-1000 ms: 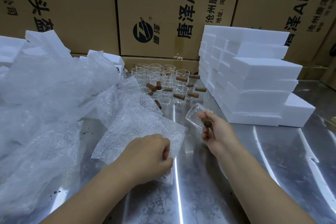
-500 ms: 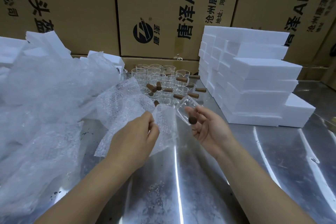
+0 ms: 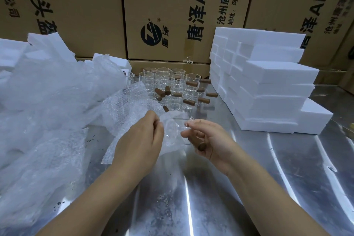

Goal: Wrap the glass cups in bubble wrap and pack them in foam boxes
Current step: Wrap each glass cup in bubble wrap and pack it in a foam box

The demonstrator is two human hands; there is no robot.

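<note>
My right hand (image 3: 208, 140) holds a clear glass cup (image 3: 175, 130) by its brown wooden handle (image 3: 201, 146), tipped on its side above the table. My left hand (image 3: 139, 140) pinches the edge of a bubble wrap sheet (image 3: 126, 113) and holds it against the cup's left side. Several more glass cups with wooden handles (image 3: 172, 88) stand grouped at the back middle. White foam boxes (image 3: 268, 86) are stacked at the right.
A big heap of bubble wrap and plastic film (image 3: 42, 117) covers the left of the shiny metal table (image 3: 210, 197). Loose foam pieces (image 3: 44, 42) lie behind the heap. Printed cardboard cartons (image 3: 172, 11) wall off the back.
My left hand lifted the bubble wrap sheet off the table. My right hand brought the cup down and left until cup and sheet met between the hands.
</note>
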